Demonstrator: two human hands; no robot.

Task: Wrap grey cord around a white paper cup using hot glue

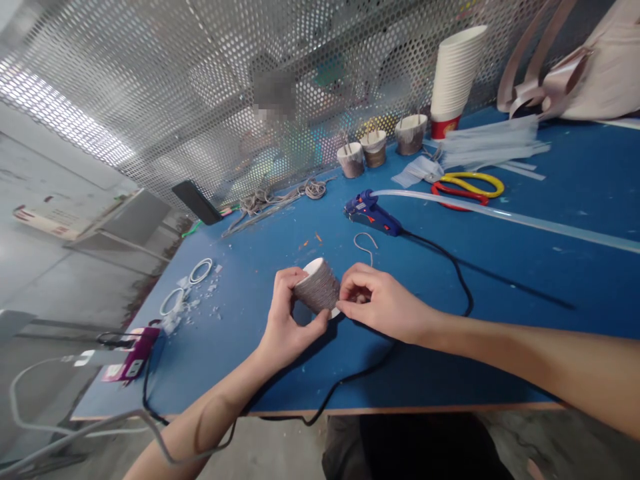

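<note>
A small paper cup (319, 287), wound with grey-brown cord, is tilted above the blue table, its white rim facing up and left. My left hand (290, 317) grips it, fingers at the rim and thumb near the base. At the cup's lower right side, my right hand (377, 300) has its thumb and index finger pinched together on the cord (371, 253), whose loose end curls on the table behind. Beyond the hands lies a blue glue gun (373, 213) with a long clear glue stick in its back.
Scissors (467, 189), plastic strips (490, 143), stacked cups (456, 80) and several wrapped cups (351, 160) stand or lie at the back. Cord bundles (257, 203) and a phone (197, 202) are back left. A power strip (133, 355) sits at the left edge. Black cable (345, 381) crosses the front.
</note>
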